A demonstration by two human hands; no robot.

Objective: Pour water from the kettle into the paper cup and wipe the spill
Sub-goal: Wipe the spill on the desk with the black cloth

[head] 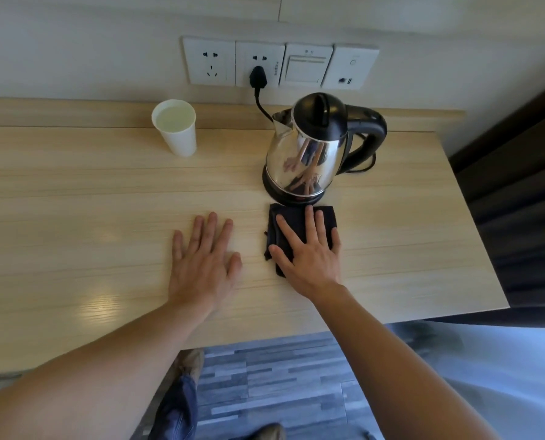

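With the cup (174, 130) already full, far beyond the left hand (203, 260) lying flat and empty, the right hand (309, 252) presses spread-fingered on the cloth (291, 217) just short of the kettle (309, 147), so wiping likely comes next, though no spill shows on the surface (90, 198).

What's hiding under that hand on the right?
A dark folded cloth lies flat on the table under the right hand. Whether any spilled water sits beneath the cloth cannot be seen.
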